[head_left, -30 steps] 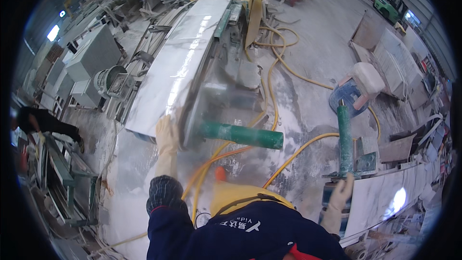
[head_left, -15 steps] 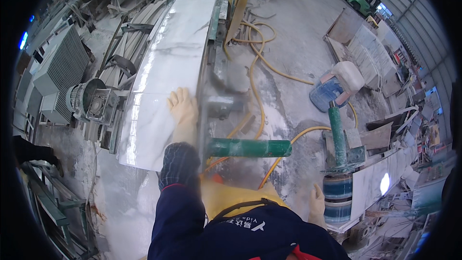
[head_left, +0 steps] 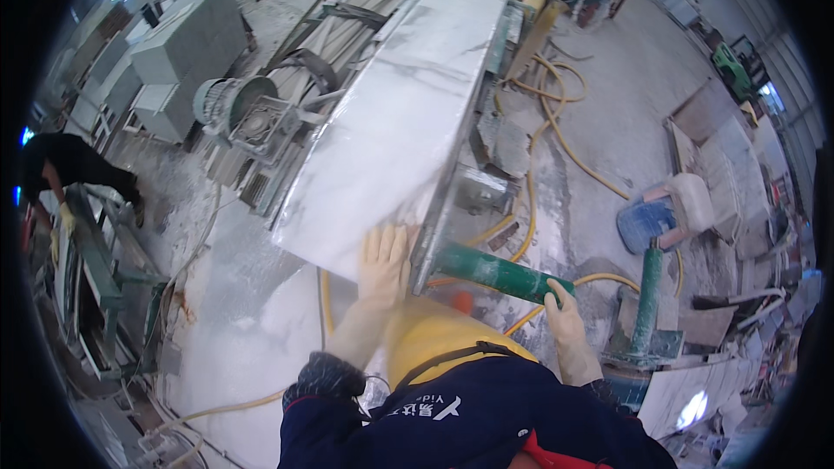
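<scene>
A long white slab with grey veins [head_left: 391,108] lies on a narrow conveyor and runs away from me. Near its close end, my left hand [head_left: 384,265], in a cream glove, rests flat with the fingers stretched out. My right hand [head_left: 569,326], gloved alike, is at the outer end of a green roller [head_left: 499,271]. Its fingertips seem to touch that end and are apart, not wrapped round it. The roller sticks out to the right from the conveyor's side. A yellow apron [head_left: 452,334] covers my front.
At left a motor [head_left: 234,104] stands beside the conveyor. A co-worker in dark clothes [head_left: 74,165] bends over a green metal rack [head_left: 95,247]. Yellow hoses [head_left: 565,143] cross the right floor near a blue container [head_left: 645,226]. An upright green roller [head_left: 647,304] stands at right.
My left hand has slid along the slab to its near end. My right hand has risen from my side to the roller's end. The view has turned, bringing the co-worker into sight.
</scene>
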A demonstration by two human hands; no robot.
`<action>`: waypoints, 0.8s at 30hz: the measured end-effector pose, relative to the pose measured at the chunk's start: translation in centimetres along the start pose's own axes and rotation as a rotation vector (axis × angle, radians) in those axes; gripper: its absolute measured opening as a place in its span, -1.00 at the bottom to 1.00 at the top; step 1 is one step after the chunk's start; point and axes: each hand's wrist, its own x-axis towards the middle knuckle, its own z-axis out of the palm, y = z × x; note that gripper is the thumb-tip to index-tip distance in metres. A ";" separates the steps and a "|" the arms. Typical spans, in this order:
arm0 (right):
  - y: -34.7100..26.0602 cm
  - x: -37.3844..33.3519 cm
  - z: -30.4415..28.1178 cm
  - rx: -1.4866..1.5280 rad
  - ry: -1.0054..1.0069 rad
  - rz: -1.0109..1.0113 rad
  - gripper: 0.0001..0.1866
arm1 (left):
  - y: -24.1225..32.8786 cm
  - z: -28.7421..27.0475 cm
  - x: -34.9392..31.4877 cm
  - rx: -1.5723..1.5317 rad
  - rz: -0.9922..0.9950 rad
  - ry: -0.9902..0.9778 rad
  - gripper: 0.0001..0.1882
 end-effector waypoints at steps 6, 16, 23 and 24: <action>-1.6 3.2 1.2 -0.016 -0.146 -0.103 -0.50 | -4.7 -4.5 -6.4 0.063 -0.184 -0.027 -0.33; -1.5 -0.5 -0.3 0.050 -0.071 0.003 -0.50 | -19.7 -5.2 2.2 0.201 -0.320 0.131 -0.40; 0.7 -4.8 -1.4 0.170 0.005 0.288 -0.50 | -21.4 -0.4 13.0 0.276 -0.264 0.080 -0.39; 1.2 -5.3 -1.4 0.151 0.012 0.292 -0.50 | -21.5 0.0 14.1 0.294 -0.248 0.091 -0.39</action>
